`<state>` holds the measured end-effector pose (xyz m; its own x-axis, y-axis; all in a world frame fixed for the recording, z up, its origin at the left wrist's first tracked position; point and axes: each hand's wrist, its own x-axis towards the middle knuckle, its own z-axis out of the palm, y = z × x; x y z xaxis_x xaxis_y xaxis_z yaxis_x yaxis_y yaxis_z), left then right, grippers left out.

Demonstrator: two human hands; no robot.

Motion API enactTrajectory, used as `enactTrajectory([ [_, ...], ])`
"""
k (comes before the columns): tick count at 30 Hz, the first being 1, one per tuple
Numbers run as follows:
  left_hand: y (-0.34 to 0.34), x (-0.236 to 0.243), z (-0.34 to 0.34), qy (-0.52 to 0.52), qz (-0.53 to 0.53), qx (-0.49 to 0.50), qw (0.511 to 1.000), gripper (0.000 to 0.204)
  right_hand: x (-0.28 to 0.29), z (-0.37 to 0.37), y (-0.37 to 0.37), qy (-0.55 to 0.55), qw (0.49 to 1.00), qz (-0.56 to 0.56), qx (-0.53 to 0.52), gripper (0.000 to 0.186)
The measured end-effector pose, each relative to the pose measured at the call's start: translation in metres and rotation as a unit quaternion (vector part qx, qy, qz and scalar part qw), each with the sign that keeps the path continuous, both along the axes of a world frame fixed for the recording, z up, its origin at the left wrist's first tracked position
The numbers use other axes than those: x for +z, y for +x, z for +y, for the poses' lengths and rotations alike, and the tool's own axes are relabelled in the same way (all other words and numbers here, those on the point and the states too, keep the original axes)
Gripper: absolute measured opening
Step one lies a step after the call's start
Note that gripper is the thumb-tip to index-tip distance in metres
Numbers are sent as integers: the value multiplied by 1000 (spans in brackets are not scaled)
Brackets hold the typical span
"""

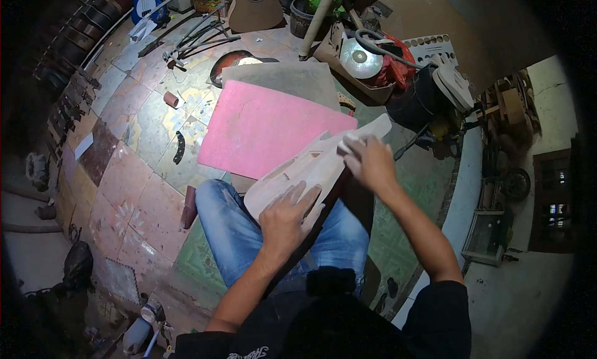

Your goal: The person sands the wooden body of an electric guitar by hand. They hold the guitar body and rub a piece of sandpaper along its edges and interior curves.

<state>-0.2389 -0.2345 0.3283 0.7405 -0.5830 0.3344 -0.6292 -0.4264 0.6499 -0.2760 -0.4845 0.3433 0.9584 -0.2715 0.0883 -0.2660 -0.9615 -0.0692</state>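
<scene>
I have the left hand [285, 221] spread flat on the near end of a pale wooden board [301, 166], which slants across the lap beneath both hands. Farther along its right edge, my right hand [374, 165] grips a small pale piece [352, 138], too blurred to identify; ahead of the left hand lies a pink sheet [270, 126], partly behind the board.

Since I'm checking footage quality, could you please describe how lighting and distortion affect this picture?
Head view lighting: bright floor tiles, pale wooden piece well lit, dark shirt losing detail, corners black; head view distortion: pale strip at right bowed.
</scene>
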Motion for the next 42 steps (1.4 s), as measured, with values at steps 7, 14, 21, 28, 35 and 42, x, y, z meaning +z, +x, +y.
enactTrajectory([
  [7,-6,-7,3,-11,-13,-12,1000,37,10,15,-10,81,996,5,39,38],
  [14,-3,-8,1,4,25,-8,1000,40,15,16,-6,78,995,59,2,43],
  [21,1,-6,1,-32,22,10,999,36,17,28,-10,71,995,60,-34,44],
  [28,6,-5,1,-35,25,27,999,43,15,41,-16,123,992,-2,-18,46],
  [35,6,-6,-4,-23,21,26,999,45,10,39,-14,179,980,-55,-63,45],
  [42,8,-9,-3,1,32,40,999,74,-4,41,-18,235,963,-110,-71,43],
])
